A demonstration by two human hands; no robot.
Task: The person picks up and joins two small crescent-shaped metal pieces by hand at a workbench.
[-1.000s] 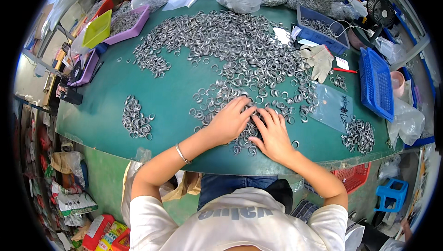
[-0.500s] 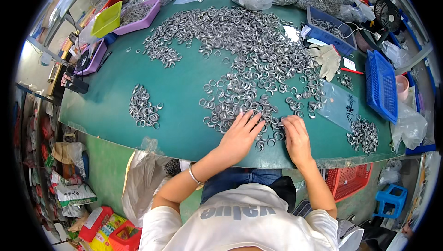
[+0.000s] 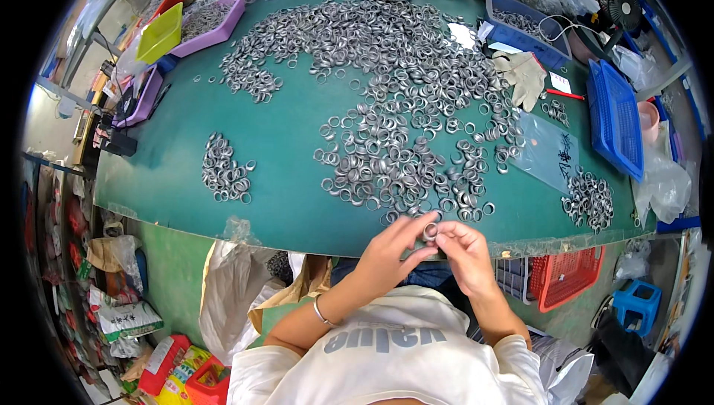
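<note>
On the left of the green table (image 3: 163,174), a yellow-green tray (image 3: 160,34) sits beside a purple tray (image 3: 216,37) that contains small metal parts. Nearer the front edge lies a small pile of metal rings (image 3: 225,169), well apart from the broad spread of rings (image 3: 357,40) that covers the middle. In front of that spread, near the table's edge, the left hand (image 3: 387,256), a bangle (image 3: 323,311) at its wrist, has its fingers partly bent, with a fingertip at the top of a single ring (image 3: 430,232); whether it grips the ring cannot be told. The right hand (image 3: 467,258) pinches this ring between thumb and fingertips, so it sits between the two hands. Farther right, a pale glove (image 3: 526,81) lies near a blue tray (image 3: 524,43), then come a clear plastic bag (image 3: 543,148), another ring pile (image 3: 589,203) and a blue basket (image 3: 617,133).
</note>
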